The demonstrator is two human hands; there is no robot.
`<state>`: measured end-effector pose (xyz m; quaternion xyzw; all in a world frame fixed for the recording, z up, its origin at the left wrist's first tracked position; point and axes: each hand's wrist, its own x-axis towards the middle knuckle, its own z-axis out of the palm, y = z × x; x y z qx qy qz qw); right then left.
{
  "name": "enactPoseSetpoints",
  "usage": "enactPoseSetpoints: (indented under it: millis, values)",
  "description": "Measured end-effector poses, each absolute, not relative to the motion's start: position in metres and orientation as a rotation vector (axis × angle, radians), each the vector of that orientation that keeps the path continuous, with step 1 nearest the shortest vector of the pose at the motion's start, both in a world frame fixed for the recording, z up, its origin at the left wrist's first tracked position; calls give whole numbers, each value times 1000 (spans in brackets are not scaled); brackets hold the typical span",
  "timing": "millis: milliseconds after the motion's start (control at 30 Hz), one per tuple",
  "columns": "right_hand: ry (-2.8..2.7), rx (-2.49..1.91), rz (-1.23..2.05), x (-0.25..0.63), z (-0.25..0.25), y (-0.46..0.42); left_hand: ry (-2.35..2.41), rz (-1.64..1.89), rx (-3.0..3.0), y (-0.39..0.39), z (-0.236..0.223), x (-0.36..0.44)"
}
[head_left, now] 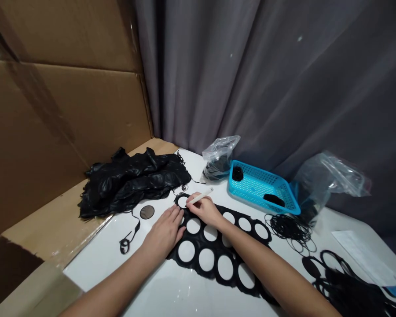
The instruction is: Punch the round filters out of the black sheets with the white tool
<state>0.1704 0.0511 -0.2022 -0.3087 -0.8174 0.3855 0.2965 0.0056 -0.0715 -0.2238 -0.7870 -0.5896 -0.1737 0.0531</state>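
1. Since a loose sheet could shift, the open left hand (163, 233) lies flat, pinning the black perforated sheet (196, 240).
2. Closed fingers of the right hand (204, 210) grip a white pen (205, 193), its tip beside a black ring (180, 195).

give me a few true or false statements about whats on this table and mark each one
The left hand holds the white pen-like tool. False: the right hand holds it.
The left hand rests on the black sheet with round holes. True.
The blue plastic basket is empty. False: black pieces lie in it.
A tangle of thin black rings lies right of the sheet. True.
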Motion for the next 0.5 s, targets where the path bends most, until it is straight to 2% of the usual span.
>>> enactPoseSetpoints:
  millis: [500]
  values:
    - [-2283,-662,924,168,-205,51,-1808,-578,-2471,-69,-229,5]
